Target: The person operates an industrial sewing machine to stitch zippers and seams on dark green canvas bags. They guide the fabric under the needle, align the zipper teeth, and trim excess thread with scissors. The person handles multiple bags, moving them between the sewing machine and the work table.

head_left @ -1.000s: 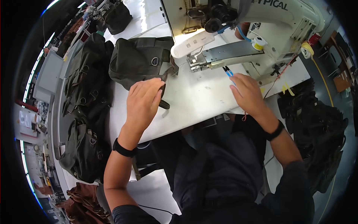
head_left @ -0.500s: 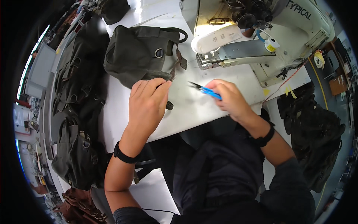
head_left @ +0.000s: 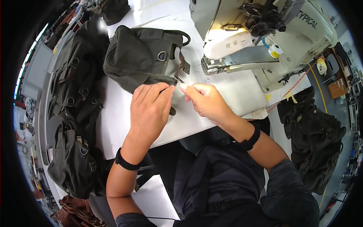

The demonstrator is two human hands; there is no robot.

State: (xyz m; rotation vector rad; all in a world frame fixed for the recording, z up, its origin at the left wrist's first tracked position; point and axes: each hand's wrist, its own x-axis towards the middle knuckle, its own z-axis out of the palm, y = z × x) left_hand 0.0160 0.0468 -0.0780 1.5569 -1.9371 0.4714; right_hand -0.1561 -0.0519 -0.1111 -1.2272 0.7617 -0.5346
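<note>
A dark olive fabric bag (head_left: 138, 51) with a metal D-ring (head_left: 162, 56) lies on the white work table. My left hand (head_left: 150, 104) grips the bag's near edge, thumb and fingers pressed together on the cloth. Closed around thread snips (head_left: 180, 80), my right hand (head_left: 207, 101) is just beside the left one. The dark blades point at the bag's corner, by the end of a zipper; the blue handle is hidden in my palm. I cannot tell whether the blades touch the cloth. A brown-edged strip (head_left: 183, 63) sticks out from the bag's right side.
A large pale sewing machine (head_left: 302, 41) stands at the far right, its narrow arm (head_left: 242, 58) reaching toward the bag. More dark bags (head_left: 72, 159) are piled along the left, with brown ones (head_left: 77, 212) below. Another dark heap (head_left: 314, 132) lies to the right.
My right hand has moved left with the snips, bringing the blades to the bag's corner beside my left hand. The left hand keeps its hold on the bag.
</note>
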